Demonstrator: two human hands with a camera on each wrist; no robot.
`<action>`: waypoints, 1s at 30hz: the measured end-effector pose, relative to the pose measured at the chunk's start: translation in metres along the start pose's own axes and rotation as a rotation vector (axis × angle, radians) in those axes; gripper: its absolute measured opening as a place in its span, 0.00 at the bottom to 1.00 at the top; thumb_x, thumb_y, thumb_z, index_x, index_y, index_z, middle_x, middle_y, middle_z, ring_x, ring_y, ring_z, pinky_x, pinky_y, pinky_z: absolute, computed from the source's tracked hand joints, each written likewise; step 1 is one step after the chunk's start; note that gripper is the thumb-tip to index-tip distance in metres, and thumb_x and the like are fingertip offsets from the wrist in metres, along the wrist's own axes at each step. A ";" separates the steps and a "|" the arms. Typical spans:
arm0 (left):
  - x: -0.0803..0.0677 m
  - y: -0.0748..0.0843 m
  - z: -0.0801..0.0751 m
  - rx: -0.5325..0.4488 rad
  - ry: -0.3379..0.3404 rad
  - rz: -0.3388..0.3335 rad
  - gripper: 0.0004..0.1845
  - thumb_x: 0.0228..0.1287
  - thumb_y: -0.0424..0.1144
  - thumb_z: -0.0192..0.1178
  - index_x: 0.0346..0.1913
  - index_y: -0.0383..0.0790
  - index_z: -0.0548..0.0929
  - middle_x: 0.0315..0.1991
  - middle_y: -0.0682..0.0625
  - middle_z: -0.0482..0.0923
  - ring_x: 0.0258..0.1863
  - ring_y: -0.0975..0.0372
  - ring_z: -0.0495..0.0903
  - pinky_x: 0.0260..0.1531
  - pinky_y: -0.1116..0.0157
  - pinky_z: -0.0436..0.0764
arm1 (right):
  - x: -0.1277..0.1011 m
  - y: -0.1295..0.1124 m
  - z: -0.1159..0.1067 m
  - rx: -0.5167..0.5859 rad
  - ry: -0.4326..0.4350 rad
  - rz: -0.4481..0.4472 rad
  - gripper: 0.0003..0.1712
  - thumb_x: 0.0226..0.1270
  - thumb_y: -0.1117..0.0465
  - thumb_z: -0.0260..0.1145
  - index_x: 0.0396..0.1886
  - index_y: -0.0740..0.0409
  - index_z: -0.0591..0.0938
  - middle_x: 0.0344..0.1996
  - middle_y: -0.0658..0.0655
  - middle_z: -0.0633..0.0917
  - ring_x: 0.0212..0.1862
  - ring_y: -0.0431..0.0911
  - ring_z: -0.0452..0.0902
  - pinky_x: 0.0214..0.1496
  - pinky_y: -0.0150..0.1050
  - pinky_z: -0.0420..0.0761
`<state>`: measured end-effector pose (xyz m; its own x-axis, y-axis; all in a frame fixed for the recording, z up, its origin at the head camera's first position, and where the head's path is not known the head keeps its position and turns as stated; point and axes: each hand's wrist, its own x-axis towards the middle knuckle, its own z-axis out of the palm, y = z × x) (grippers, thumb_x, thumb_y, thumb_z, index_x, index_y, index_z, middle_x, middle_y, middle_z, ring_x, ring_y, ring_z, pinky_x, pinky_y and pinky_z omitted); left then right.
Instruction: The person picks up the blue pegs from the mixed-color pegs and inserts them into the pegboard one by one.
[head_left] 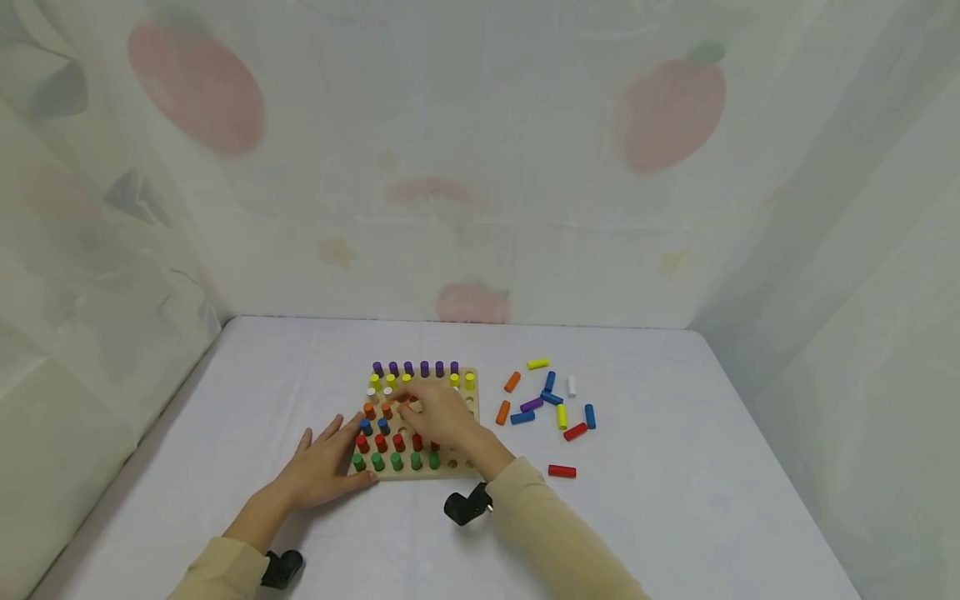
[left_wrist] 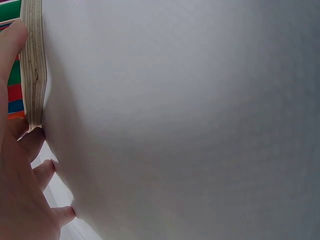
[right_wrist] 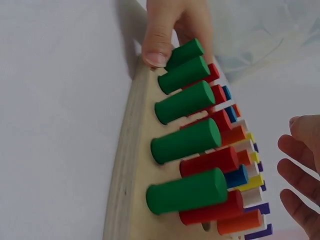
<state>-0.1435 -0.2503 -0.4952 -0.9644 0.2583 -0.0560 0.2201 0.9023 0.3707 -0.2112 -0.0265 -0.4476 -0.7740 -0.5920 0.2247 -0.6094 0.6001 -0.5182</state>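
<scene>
The pegboard (head_left: 444, 472) with its upright pegs (head_left: 397, 462) lay touching the spread left hand (head_left: 322, 467) and beneath the bent-fingered right hand (head_left: 438, 412), whose hold I could not tell, loose pegs (head_left: 562, 417) right of that hand, the desk (head_left: 202, 433) running wide left of the other, the pegboard's layered edge (left_wrist: 34, 65) clear only in the wrist views.

Wears long, plain beige sleeves (head_left: 558, 529); carries, just beside the cuff (head_left: 517, 483) of each, a small black wrist-worn device (head_left: 465, 507) with a rounded end.
</scene>
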 end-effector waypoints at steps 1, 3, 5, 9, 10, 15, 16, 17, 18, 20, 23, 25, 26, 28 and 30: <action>0.000 0.000 0.000 0.000 0.000 0.001 0.55 0.46 0.71 0.58 0.71 0.41 0.54 0.67 0.41 0.61 0.68 0.43 0.52 0.58 0.31 0.44 | -0.001 0.001 -0.002 0.005 0.002 0.000 0.12 0.66 0.55 0.59 0.48 0.47 0.80 0.44 0.44 0.82 0.47 0.36 0.76 0.48 0.24 0.76; 0.000 0.000 0.000 0.001 0.000 0.003 0.55 0.46 0.71 0.58 0.71 0.41 0.54 0.67 0.41 0.61 0.68 0.42 0.53 0.58 0.31 0.45 | -0.004 0.005 -0.007 0.016 0.006 0.003 0.13 0.66 0.56 0.59 0.49 0.48 0.80 0.44 0.44 0.82 0.47 0.36 0.76 0.48 0.25 0.76; 0.000 0.000 0.000 0.004 0.000 0.004 0.55 0.46 0.71 0.58 0.71 0.41 0.55 0.67 0.41 0.61 0.68 0.42 0.53 0.58 0.31 0.45 | -0.007 0.008 -0.011 0.018 0.010 0.012 0.13 0.66 0.55 0.59 0.49 0.49 0.79 0.44 0.44 0.81 0.47 0.37 0.76 0.48 0.26 0.76; 0.000 0.000 0.000 0.000 0.001 0.003 0.55 0.46 0.71 0.58 0.71 0.40 0.55 0.67 0.40 0.61 0.68 0.42 0.53 0.59 0.31 0.45 | -0.013 0.014 -0.019 0.026 0.045 0.008 0.13 0.66 0.55 0.60 0.49 0.50 0.79 0.44 0.45 0.81 0.47 0.39 0.77 0.48 0.27 0.77; 0.000 0.000 0.001 -0.001 0.000 0.002 0.55 0.46 0.71 0.58 0.71 0.40 0.55 0.67 0.40 0.61 0.68 0.42 0.53 0.58 0.31 0.44 | -0.015 0.015 -0.020 0.027 0.057 0.007 0.14 0.66 0.55 0.60 0.49 0.51 0.79 0.44 0.46 0.82 0.46 0.39 0.77 0.48 0.27 0.77; 0.000 -0.002 0.002 0.001 -0.003 -0.001 0.55 0.46 0.71 0.58 0.71 0.41 0.55 0.67 0.40 0.61 0.68 0.42 0.52 0.59 0.31 0.44 | -0.025 0.027 -0.024 0.052 0.094 0.003 0.13 0.66 0.56 0.60 0.48 0.50 0.79 0.44 0.46 0.82 0.47 0.39 0.77 0.48 0.31 0.78; 0.000 -0.002 0.003 0.001 -0.002 -0.001 0.55 0.46 0.71 0.58 0.71 0.41 0.55 0.67 0.41 0.61 0.68 0.42 0.52 0.59 0.31 0.44 | -0.026 0.030 -0.024 0.059 0.097 0.006 0.13 0.65 0.56 0.60 0.49 0.51 0.79 0.45 0.47 0.82 0.47 0.40 0.77 0.48 0.31 0.78; 0.000 -0.002 0.003 -0.001 -0.001 -0.001 0.55 0.45 0.71 0.58 0.71 0.41 0.55 0.67 0.41 0.61 0.68 0.42 0.52 0.59 0.32 0.44 | -0.028 0.032 -0.024 0.060 0.101 0.007 0.13 0.65 0.56 0.60 0.49 0.51 0.79 0.45 0.47 0.82 0.47 0.40 0.77 0.48 0.32 0.78; 0.000 -0.003 0.004 -0.002 0.001 0.000 0.55 0.45 0.71 0.58 0.71 0.41 0.55 0.67 0.41 0.61 0.68 0.42 0.52 0.59 0.32 0.44 | -0.030 0.035 -0.025 0.062 0.106 0.009 0.13 0.65 0.56 0.60 0.49 0.51 0.79 0.45 0.47 0.82 0.48 0.40 0.77 0.49 0.33 0.78; 0.000 -0.003 0.004 -0.004 0.005 0.000 0.55 0.45 0.72 0.57 0.71 0.41 0.55 0.67 0.41 0.61 0.68 0.42 0.52 0.59 0.32 0.44 | -0.034 0.040 -0.027 0.067 0.113 0.023 0.14 0.65 0.56 0.61 0.49 0.50 0.79 0.46 0.47 0.82 0.48 0.40 0.77 0.49 0.33 0.78; -0.001 -0.002 0.005 -0.005 0.009 0.001 0.55 0.45 0.72 0.57 0.71 0.41 0.54 0.67 0.41 0.61 0.68 0.42 0.52 0.59 0.32 0.44 | -0.040 0.048 -0.031 0.074 0.119 0.048 0.14 0.64 0.56 0.61 0.49 0.50 0.79 0.46 0.46 0.82 0.49 0.39 0.77 0.51 0.33 0.78; -0.002 -0.002 0.005 -0.003 0.011 0.000 0.55 0.45 0.72 0.57 0.71 0.42 0.55 0.67 0.41 0.62 0.68 0.43 0.52 0.59 0.32 0.44 | -0.044 0.052 -0.034 0.082 0.114 0.069 0.14 0.64 0.56 0.62 0.49 0.50 0.79 0.47 0.46 0.81 0.49 0.39 0.77 0.52 0.34 0.77; -0.002 -0.002 0.005 -0.003 0.012 0.001 0.55 0.45 0.71 0.58 0.71 0.42 0.55 0.67 0.41 0.62 0.68 0.43 0.52 0.59 0.32 0.44 | -0.046 0.055 -0.035 0.082 0.112 0.075 0.14 0.64 0.56 0.62 0.49 0.50 0.79 0.47 0.46 0.81 0.49 0.39 0.77 0.53 0.35 0.77; -0.003 -0.002 0.005 -0.002 0.015 0.001 0.54 0.46 0.71 0.58 0.71 0.42 0.55 0.67 0.41 0.62 0.68 0.43 0.53 0.59 0.32 0.44 | -0.050 0.060 -0.037 0.074 0.112 0.093 0.15 0.64 0.56 0.62 0.50 0.50 0.78 0.46 0.46 0.81 0.49 0.39 0.76 0.53 0.35 0.77; -0.003 -0.001 0.004 -0.002 0.017 0.002 0.54 0.46 0.70 0.58 0.71 0.42 0.55 0.67 0.41 0.62 0.68 0.43 0.53 0.59 0.32 0.44 | -0.054 0.065 -0.039 0.070 0.108 0.113 0.15 0.64 0.56 0.62 0.50 0.50 0.78 0.46 0.46 0.81 0.49 0.39 0.76 0.53 0.36 0.77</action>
<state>-0.1405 -0.2505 -0.4992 -0.9665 0.2537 -0.0392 0.2215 0.9013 0.3722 -0.2158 0.0656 -0.4612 -0.8532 -0.4592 0.2475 -0.5069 0.6183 -0.6006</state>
